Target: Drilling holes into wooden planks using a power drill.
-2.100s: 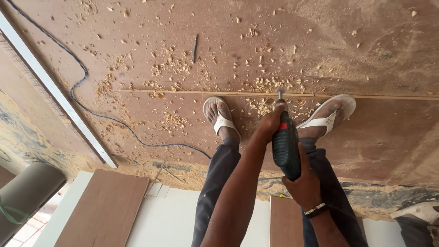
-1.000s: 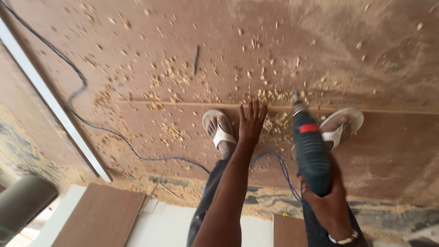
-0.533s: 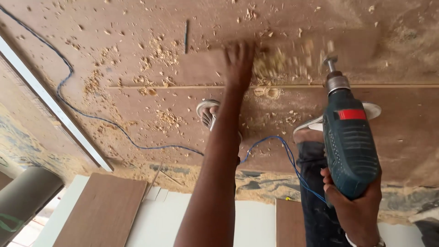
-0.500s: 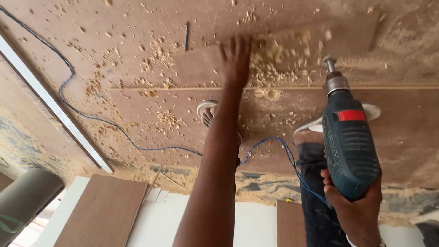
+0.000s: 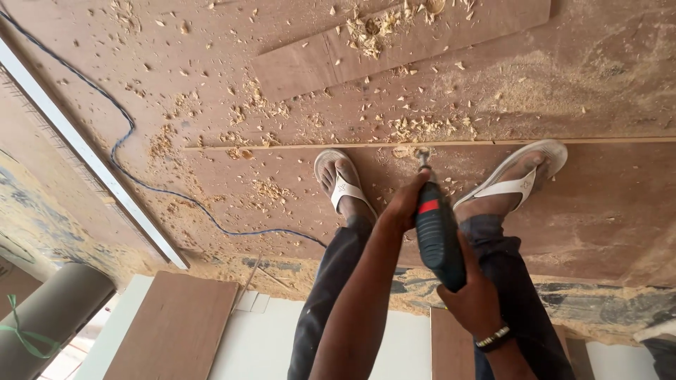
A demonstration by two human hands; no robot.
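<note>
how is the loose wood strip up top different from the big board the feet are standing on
The loose wood strip is narrow and lies tilted; the big board is wide and runs straight across. The strip rests on another sheet with a pile of shavings on it; the board carries both sandalled feet, and the drill, held in both hands, points at its far edge. Both are reddish-brown, flat and dusted with sawdust.
</note>
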